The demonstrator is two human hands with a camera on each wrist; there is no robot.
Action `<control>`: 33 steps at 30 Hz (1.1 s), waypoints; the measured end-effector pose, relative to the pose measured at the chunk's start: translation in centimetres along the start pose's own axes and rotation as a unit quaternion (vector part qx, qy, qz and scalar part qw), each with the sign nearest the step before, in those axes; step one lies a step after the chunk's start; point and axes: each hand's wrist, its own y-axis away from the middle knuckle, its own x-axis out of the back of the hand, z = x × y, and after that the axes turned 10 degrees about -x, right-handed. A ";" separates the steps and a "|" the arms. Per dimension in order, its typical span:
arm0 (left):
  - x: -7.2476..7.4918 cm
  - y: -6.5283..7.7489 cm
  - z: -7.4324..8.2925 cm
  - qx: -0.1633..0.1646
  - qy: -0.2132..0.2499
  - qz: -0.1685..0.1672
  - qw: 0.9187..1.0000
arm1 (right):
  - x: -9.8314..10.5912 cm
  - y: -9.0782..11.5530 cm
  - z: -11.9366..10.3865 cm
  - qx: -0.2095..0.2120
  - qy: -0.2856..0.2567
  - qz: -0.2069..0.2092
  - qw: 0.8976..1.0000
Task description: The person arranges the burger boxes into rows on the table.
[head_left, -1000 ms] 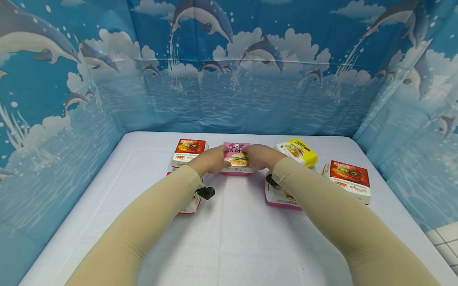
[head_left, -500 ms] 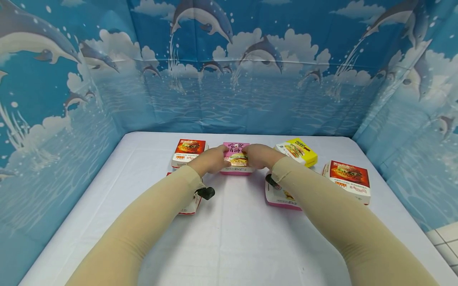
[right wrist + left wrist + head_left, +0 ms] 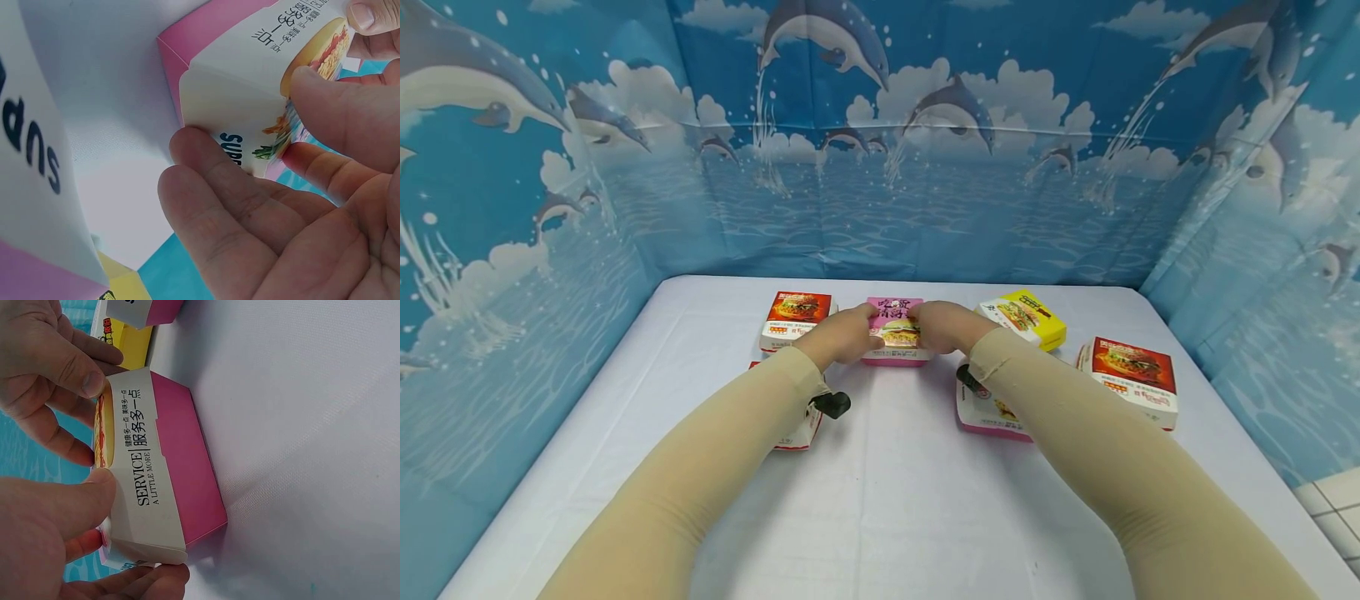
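A pink and white burger box [image 3: 897,333] with a burger picture on its lid sits at the far middle of the white table. My left hand [image 3: 844,335] holds its left side, thumb on the lid's front edge and fingers along the side, as the left wrist view shows with the box [image 3: 147,469]. On the other side my right hand [image 3: 951,327] holds the same box, thumb over the lid picture [image 3: 322,53] and fingertips [image 3: 194,147] against the side wall. The lid looks closed. Part of the box is hidden behind both hands.
Around it stand more burger boxes: a red-topped one [image 3: 797,321] at the back left, a yellow one [image 3: 1024,318] at the back right, a red-topped one [image 3: 1129,379] farther right. Each forearm partly covers one, red-edged [image 3: 797,435] and pink [image 3: 992,412]. A dolphin-print curtain [image 3: 880,208] encloses the table.
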 end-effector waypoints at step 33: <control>0.2 0.5 0.0 0.004 0.025 0.014 1.000 | -0.5 0.0 0.7 0.010 -0.024 0.013 1.000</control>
